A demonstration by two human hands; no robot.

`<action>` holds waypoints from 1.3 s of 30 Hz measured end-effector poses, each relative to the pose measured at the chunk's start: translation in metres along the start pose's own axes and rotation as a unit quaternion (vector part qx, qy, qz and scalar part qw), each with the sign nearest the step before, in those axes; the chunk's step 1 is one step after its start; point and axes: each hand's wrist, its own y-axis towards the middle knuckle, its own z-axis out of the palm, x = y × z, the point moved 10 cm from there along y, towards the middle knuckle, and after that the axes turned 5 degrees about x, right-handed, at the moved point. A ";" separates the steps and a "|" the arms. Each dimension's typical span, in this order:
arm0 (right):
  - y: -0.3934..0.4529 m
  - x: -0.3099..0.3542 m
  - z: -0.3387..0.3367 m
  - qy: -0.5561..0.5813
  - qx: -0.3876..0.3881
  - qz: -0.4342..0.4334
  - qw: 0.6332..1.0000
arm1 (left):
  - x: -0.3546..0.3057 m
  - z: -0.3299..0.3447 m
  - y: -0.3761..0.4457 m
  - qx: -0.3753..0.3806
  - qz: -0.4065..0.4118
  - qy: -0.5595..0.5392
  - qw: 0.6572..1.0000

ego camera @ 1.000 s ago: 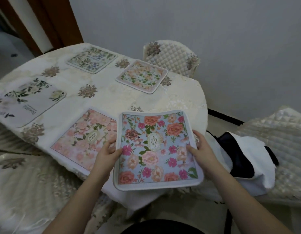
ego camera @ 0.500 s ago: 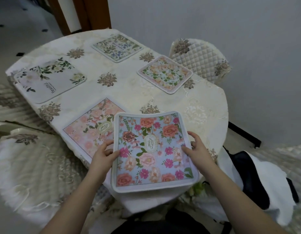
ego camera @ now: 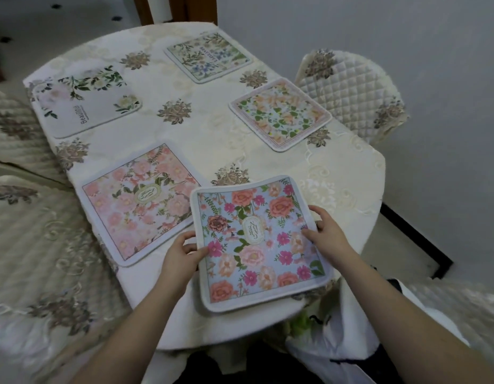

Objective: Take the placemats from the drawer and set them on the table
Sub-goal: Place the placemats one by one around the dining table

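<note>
Placemat (ego camera: 258, 242) (blue, flowery) sits at the bench (ego camera: 201, 139) edge, left hand (ego camera: 182, 252) and right hand (ego camera: 327, 235) each pinching a side.

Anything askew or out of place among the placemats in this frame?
The blue floral placemat, held by the left hand and right hand, overhangs the table at its near edge and overlaps the pink placemat. The other three lie flat and apart.
</note>
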 end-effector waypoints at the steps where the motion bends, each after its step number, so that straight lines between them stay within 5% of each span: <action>1: 0.006 0.001 -0.009 -0.007 0.003 -0.005 1.000 | 0.002 0.009 0.001 -0.006 -0.005 0.001 1.000; 16: 0.098 -0.012 -0.067 -0.125 0.041 -0.024 0.991 | 0.047 0.087 -0.005 -0.044 -0.059 -0.067 0.995; 22: 0.112 -0.012 -0.073 -0.183 0.035 -0.040 0.982 | 0.041 0.076 0.000 -0.081 -0.022 0.074 0.994; 33: 0.114 -0.020 -0.079 -0.194 -0.008 -0.045 0.980 | 0.043 0.069 0.003 -0.102 -0.026 0.174 0.979; 39: 0.112 -0.021 -0.071 -0.216 -0.027 -0.065 0.974 | 0.026 0.069 0.004 -0.118 0.016 0.381 0.917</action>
